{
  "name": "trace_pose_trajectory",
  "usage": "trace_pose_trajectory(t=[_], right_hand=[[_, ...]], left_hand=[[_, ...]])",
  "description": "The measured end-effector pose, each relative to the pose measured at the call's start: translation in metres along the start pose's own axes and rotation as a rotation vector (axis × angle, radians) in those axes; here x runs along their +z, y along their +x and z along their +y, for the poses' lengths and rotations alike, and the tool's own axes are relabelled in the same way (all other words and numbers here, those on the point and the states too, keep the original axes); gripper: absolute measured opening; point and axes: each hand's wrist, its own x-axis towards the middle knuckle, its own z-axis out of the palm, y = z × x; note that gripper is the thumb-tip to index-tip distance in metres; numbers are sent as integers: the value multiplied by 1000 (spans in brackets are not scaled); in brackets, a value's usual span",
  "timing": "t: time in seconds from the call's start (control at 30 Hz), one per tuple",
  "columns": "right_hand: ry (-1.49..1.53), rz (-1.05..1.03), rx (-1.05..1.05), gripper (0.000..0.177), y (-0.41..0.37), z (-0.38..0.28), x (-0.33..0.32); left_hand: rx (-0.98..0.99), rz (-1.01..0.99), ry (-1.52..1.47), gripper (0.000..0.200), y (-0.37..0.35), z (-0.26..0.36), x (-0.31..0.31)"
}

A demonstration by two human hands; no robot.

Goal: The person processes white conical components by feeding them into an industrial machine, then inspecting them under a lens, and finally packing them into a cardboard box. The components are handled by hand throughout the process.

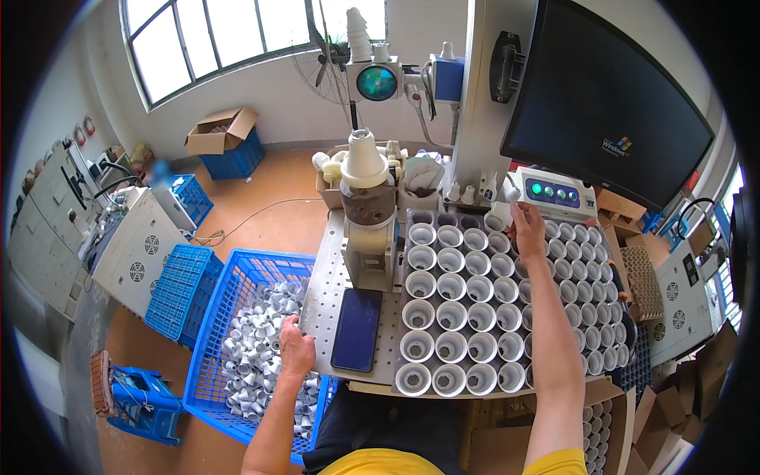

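My right hand [527, 229] is at the back of the tray of white cups [451, 317], its fingers closed on a white cup [500, 214] near the control box. My left hand [296, 348] is at the right side of the blue basket [207, 348], over a heap of small grey-white parts [255, 340]. Its fingers are curled near the metal table's edge, and what they hold, if anything, is hidden. The cups in the tray stand in rows with their wide openings up.
A dark phone [357, 329] lies on the perforated table [321, 293]. Behind it stands a device topped by a white cone [365, 162]. A monitor [613, 103] and a control box with green lights [554, 192] are at the back right. A blue stool [146, 400] stands at left.
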Motion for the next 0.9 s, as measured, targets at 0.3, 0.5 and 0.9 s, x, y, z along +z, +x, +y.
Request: trace_pose_trajectory(t=[0.3,0.5,0.9], right_hand=[[5,-3,5,40,-1,-1,0],[15,-1,8,40,-1,-1,0],[259,-101,-94,30,-3,-56,31]], left_hand=[[71,41,16,41,-2,-3,2],[-140,-7,-123,41,3,-16,8],[343,307,-295,33,205,122,-63]])
